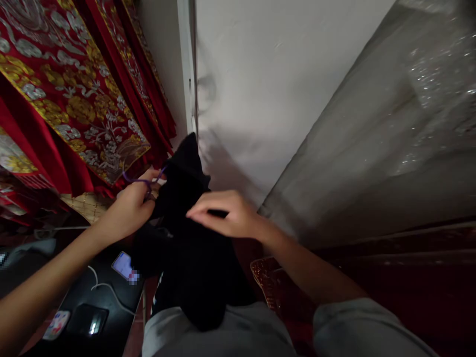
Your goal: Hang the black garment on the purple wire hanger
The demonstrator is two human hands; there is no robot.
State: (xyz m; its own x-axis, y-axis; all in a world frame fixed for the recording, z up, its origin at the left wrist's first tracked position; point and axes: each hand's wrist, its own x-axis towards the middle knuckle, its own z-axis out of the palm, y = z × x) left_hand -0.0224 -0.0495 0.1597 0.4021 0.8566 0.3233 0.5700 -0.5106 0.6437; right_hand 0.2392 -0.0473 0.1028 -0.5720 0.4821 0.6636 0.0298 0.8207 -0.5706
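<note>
A thin purple cord [130, 179] loops over the fingers of my left hand [136, 201], which is closed on it beside the black cloth [186, 186]. Whether those fingers also grip the cloth is hard to see. My right hand [226, 214] is held over the cloth, thumb and fingertips pinched together. Anything between its fingertips is too small to make out. The black cloth lies bunched in front of my body, rising to a peak near the wall and draping down over my lap. Its folds are too dark to tell apart.
Red embroidered drapery [85, 99] hangs at the left. Below it, a dark glossy table [111, 297] bears a lit phone [124, 265], a white cable [111, 287] and a black case [88, 320]. A pale wall [260, 74] stands ahead, with clear plastic sheeting [372, 129] at the right.
</note>
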